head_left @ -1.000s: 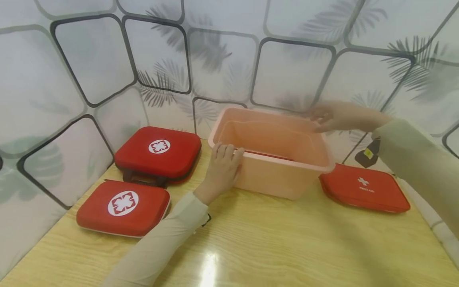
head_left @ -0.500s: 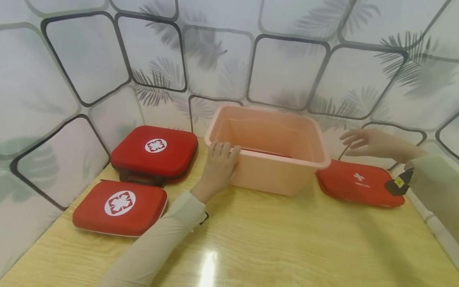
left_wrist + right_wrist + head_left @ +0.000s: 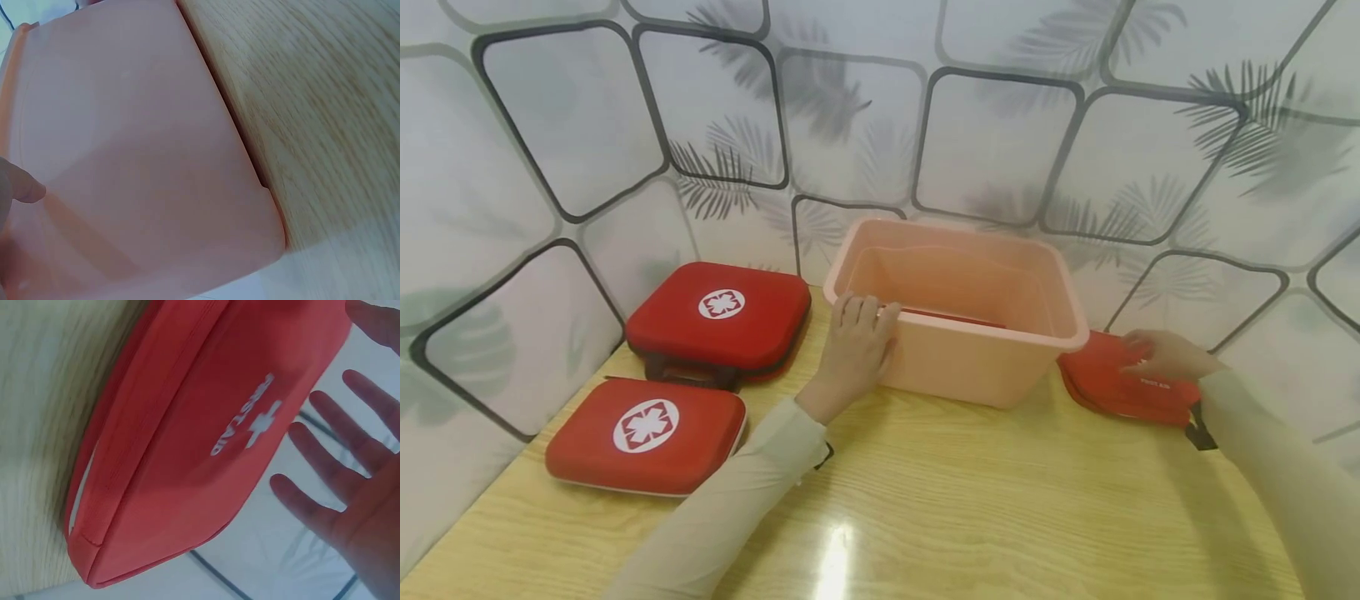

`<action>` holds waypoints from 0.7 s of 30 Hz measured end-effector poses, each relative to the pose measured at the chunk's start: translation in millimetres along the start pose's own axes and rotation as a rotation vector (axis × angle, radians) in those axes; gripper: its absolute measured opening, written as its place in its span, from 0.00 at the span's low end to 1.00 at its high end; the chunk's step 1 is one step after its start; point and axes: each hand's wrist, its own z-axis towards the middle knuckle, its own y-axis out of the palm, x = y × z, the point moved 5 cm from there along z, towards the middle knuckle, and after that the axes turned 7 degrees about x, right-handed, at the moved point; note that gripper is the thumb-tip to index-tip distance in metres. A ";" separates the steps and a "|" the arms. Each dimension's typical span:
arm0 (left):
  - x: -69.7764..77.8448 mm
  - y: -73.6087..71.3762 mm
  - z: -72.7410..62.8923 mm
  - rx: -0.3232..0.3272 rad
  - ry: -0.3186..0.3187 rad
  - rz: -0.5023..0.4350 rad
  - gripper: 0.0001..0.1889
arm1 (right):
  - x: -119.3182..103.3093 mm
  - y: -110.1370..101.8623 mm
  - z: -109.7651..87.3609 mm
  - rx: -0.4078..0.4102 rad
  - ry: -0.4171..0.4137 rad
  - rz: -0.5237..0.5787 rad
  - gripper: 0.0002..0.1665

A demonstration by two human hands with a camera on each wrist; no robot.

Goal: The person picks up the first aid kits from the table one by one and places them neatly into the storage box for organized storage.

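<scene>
Here, the first-aid pouch lies just beside the splayed right hand; the left hand grips the bin.

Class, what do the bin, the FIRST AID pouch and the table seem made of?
Bin: probably plastic, smooth and satin, with a moulded rim and rounded corners.
Pouch: likely fabric or a soft synthetic, matte, with seamed edges.
Table: wood or laminate, slightly glossy; grain and glare show.
</scene>
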 end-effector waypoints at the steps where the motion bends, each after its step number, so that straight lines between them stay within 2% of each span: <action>1: -0.8 0.1 -0.3 0.005 -0.001 0.000 0.23 | 3.2 1.7 2.7 0.003 -0.005 -0.004 0.30; 8: -1.9 1.8 -3.1 -0.012 -0.002 -0.005 0.20 | 25.8 16.1 17.7 -0.041 -0.007 -0.096 0.34; 16: -2.0 3.0 -4.3 -0.015 -0.008 -0.011 0.20 | 26.5 19.8 17.9 -0.109 0.015 -0.060 0.36; 21: -2.1 5.8 -4.7 -0.011 -0.004 -0.012 0.21 | 25.8 21.5 14.3 -0.165 0.058 -0.056 0.39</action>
